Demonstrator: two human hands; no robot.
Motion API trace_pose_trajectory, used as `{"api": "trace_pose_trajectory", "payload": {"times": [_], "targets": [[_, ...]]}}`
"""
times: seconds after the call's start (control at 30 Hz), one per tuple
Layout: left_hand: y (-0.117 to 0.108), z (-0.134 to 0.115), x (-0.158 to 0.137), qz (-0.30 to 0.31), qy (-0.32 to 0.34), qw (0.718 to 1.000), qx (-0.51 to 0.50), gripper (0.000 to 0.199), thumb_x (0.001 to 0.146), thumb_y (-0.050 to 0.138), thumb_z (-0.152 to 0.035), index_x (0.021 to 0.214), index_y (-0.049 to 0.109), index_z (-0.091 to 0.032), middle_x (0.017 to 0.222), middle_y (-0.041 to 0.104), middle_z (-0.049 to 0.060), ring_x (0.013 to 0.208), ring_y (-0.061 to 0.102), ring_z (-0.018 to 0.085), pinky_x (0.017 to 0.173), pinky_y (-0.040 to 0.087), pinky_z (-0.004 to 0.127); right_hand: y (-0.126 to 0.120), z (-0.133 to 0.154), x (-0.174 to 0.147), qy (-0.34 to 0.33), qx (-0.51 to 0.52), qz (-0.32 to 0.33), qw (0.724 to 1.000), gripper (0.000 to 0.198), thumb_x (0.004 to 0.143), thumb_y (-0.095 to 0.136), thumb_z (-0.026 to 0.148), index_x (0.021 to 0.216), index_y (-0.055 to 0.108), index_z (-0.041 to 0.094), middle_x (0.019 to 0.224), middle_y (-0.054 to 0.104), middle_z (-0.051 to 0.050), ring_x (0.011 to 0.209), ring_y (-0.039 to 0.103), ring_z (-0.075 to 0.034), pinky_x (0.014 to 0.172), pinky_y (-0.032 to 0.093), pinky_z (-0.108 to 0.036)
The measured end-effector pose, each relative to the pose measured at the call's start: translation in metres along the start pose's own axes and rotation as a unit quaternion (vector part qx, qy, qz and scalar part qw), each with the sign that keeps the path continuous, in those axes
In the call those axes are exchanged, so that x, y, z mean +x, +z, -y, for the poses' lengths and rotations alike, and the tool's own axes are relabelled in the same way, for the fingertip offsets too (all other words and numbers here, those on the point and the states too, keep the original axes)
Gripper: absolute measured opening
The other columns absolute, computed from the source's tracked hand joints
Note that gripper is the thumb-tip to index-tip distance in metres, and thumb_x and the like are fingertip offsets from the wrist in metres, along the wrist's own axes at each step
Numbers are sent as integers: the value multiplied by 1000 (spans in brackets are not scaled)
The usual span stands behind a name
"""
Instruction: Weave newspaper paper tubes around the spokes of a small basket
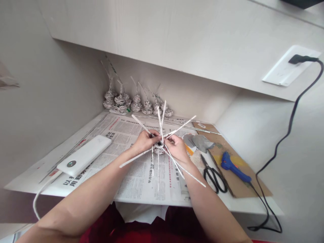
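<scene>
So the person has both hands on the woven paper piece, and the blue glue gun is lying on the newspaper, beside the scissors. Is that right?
Not quite: the head view shows the blue glue gun lying on the brown cardboard, not on the newspaper. It is beside the scissors, and the left hand and right hand are both on the woven paper piece.

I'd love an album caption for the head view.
Left hand and right hand hold a small woven piece, its strips splayed, over newspaper; scissors and a blue glue gun lie alongside.
</scene>
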State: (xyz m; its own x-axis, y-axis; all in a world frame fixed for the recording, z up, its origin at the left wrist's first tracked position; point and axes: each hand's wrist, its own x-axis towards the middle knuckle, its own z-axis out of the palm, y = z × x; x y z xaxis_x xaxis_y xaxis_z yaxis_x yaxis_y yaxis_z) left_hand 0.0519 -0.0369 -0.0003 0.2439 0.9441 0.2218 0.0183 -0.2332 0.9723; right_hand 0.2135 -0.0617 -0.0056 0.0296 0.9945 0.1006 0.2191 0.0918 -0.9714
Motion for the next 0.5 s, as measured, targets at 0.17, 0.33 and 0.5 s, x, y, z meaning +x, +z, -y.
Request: {"api": "trace_pose_trajectory", "payload": {"times": [0.17, 0.33, 0.5], "targets": [[1, -2, -1, -4, 0, 1000, -9, 23, 67, 74, -36, 73, 70, -14, 63, 65, 2, 56, 56, 13, 55, 42, 23, 8, -4, 0, -1, 68, -47, 997, 32, 71, 68, 49, 85, 60, 21, 71, 64, 0, 51, 58, -14, 45, 47, -25], [3, -2, -1, -20, -48, 998, -30, 20, 65, 74, -32, 70, 69, -13, 57, 62, 1, 49, 51, 12, 50, 39, 24, 11, -11, 3, 9, 57, -64, 996, 30, 72, 67, 46, 84, 58, 21, 68, 62, 1, 49, 57, -13, 43, 46, -23], [0, 3, 3, -27, -45, 999, -9, 21, 65, 72, -32, 69, 67, -13, 56, 62, 1, 50, 52, 12, 53, 40, 24, 5, -4, 2, 21, 76, -2, 997, 28, 70, 69, 39, 86, 59, 19, 69, 63, 2, 51, 56, -11, 41, 42, -20]]}}
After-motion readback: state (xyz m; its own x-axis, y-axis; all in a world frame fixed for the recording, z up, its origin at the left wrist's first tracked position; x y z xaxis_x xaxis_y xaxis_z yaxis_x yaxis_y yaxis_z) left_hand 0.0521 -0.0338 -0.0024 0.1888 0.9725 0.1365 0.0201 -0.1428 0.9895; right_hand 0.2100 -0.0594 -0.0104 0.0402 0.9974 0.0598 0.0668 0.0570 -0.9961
